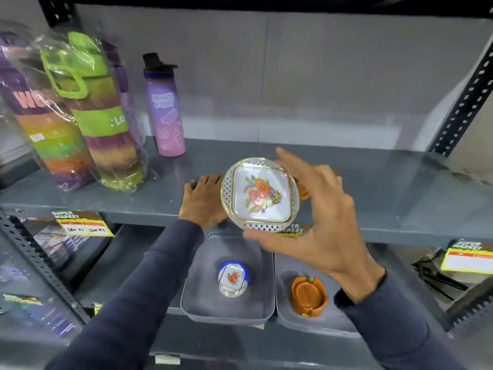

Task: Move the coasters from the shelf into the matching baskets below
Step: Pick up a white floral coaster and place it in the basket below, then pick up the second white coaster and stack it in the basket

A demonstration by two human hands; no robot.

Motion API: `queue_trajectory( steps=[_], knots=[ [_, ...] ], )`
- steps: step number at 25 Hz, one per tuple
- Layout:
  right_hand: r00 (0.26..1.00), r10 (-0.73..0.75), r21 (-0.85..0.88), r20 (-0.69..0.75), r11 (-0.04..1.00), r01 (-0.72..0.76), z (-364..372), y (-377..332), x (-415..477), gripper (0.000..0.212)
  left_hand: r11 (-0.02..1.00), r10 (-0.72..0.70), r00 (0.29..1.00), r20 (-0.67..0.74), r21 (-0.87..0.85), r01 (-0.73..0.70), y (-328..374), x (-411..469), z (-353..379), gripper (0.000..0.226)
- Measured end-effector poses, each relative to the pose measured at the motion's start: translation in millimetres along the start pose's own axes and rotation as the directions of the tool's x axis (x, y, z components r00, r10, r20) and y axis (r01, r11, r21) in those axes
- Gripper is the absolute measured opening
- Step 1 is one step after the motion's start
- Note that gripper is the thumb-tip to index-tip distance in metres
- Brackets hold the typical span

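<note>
One floral coaster point(260, 194) held in the right hand point(320, 217), above the left basket point(202, 311).
The grip spans the coaster's rim, thumb below and fingers above, half open around it. The left hand point(204, 200) lies flat on the shelf point(373, 188), its grip open and empty. An orange coaster point(309, 296) sits in the right basket point(336, 324).

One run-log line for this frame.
right hand: holds white floral coaster set above grey left basket | left hand: resting on grey shelf
</note>
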State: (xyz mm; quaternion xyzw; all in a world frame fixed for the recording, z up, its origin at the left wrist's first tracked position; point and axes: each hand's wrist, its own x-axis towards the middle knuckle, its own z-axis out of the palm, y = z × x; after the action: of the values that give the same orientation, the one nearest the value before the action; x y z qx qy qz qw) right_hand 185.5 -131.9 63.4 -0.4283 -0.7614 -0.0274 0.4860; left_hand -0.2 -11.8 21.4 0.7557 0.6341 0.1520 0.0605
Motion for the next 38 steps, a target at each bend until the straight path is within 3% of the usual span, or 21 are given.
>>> queue_trajectory(
  steps=[4,9,12,15,17,25,29,34,38],
  knots=[
    [0.992,-0.028,0.077,0.124,0.997,0.018,33.6,13.8,-51.8,0.09,0.999,0.037,0.998,-0.053,0.037,-0.035,-9.9,19.3,16.7,0.056],
    [0.935,0.03,0.024,0.352,0.999,-0.041,92.3,43.5,-115.8,0.077,1.0,0.019,0.994,-0.107,0.021,-0.016,-10.7,24.6,24.7,0.059],
    [0.863,0.165,-0.011,0.476,0.983,-0.182,143.0,76.0,-143.1,0.074,1.0,0.023,0.994,-0.107,0.017,-0.022,-15.2,26.8,29.7,0.058],
    [0.729,0.349,-0.088,0.589,0.924,-0.371,189.6,104.9,-159.4,0.072,1.0,0.024,0.989,-0.144,-0.011,-0.026,-15.7,28.2,28.7,0.055],
    [0.66,0.397,-0.175,0.638,0.909,-0.377,218.9,119.4,-167.2,0.077,0.999,0.021,0.987,-0.158,-0.028,-0.026,-14.9,29.9,29.7,0.055],
    [0.597,0.504,-0.421,0.624,0.861,-0.287,282.2,155.0,-183.3,0.087,1.0,0.029,0.984,-0.174,-0.001,-0.03,-15.3,35.9,32.6,0.056],
    [0.618,0.478,-0.44,0.624,0.869,-0.227,284.0,160.3,-181.1,0.081,1.0,0.028,0.984,-0.175,0.012,-0.026,-16.1,36.5,33.8,0.056],
    [0.545,0.541,-0.421,0.641,0.841,-0.34,287.3,167.0,-180.5,0.08,1.0,0.028,0.986,-0.163,0.013,-0.026,-15.9,38.6,32.8,0.058],
    [0.544,0.563,-0.436,0.622,0.826,-0.358,283.9,171.4,-174.4,0.076,0.999,0.03,0.987,-0.158,0.016,-0.028,-16.8,37.3,33.2,0.058]
  ],
)
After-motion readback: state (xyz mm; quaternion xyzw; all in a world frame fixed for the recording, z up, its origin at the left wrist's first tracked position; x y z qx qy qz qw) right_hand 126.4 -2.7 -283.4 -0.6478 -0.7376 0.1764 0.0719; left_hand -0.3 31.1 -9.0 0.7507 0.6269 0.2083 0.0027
